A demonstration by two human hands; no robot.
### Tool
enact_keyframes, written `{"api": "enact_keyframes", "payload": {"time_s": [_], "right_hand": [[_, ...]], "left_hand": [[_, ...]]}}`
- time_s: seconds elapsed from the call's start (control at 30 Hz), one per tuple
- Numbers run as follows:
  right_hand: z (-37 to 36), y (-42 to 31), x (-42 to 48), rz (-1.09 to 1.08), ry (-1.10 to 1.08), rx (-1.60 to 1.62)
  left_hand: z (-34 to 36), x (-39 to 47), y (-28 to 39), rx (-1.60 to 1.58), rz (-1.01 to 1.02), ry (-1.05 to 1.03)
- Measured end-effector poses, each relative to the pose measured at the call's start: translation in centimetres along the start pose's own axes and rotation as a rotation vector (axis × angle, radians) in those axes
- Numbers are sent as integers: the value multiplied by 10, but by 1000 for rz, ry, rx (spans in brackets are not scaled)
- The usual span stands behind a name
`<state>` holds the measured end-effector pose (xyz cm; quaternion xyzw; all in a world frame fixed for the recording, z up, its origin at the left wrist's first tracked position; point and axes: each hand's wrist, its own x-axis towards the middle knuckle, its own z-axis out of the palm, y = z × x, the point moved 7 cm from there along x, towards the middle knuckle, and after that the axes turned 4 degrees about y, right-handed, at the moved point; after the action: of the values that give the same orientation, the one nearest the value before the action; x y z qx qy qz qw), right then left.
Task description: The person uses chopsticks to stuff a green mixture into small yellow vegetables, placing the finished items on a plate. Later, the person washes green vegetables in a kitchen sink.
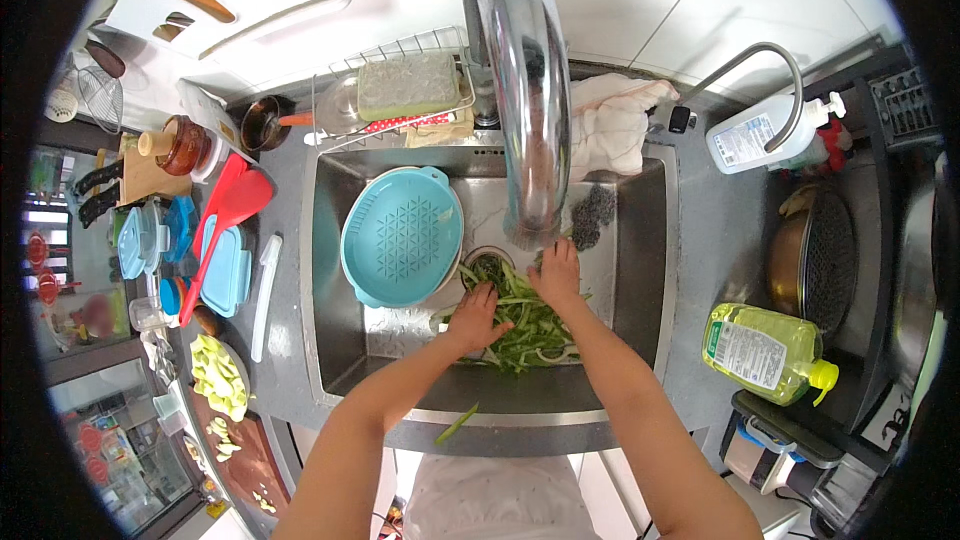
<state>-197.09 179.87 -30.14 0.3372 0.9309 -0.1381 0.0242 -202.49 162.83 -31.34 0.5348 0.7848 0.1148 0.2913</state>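
Observation:
A loose heap of green vegetable peels (525, 326) lies on the floor of the stainless steel sink (645, 255). My left hand (474, 319) rests palm down on the heap's left side, thumb spread from the fingers. At its upper right, my right hand (557, 275) touches the peels with fingers stretched forward, below the spout of the chrome faucet (529, 105). What lies under both palms is hidden. More peels partly cover the round drain (487, 255). To the left, a blue perforated plastic basket (401, 236) sits in a pale basin.
One peel strip (457, 422) lies on the front counter edge. A dark scouring pad (594, 217) is in the sink's right part. Left stand a red spatula (247, 199) and a bowl of cut pale-green pieces (217, 375). Right lies a yellow-green detergent bottle (761, 352).

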Motion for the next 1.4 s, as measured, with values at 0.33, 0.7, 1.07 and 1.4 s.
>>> {"api": "enact_keyframes", "payload": {"time_s": [0.33, 0.7, 1.07, 1.4], "right_hand": [[36, -73, -131, -361, -604, 169], [29, -83, -17, -413, -216, 339], [88, -111, 3, -142, -490, -71], [72, -102, 6, -70, -408, 73]], "left_hand": [[-38, 10, 10, 25, -35, -87], [6, -21, 9, 43, -157, -134], [18, -48, -10, -276, -419, -375], [-28, 6, -36, -122, -340, 274]]}}
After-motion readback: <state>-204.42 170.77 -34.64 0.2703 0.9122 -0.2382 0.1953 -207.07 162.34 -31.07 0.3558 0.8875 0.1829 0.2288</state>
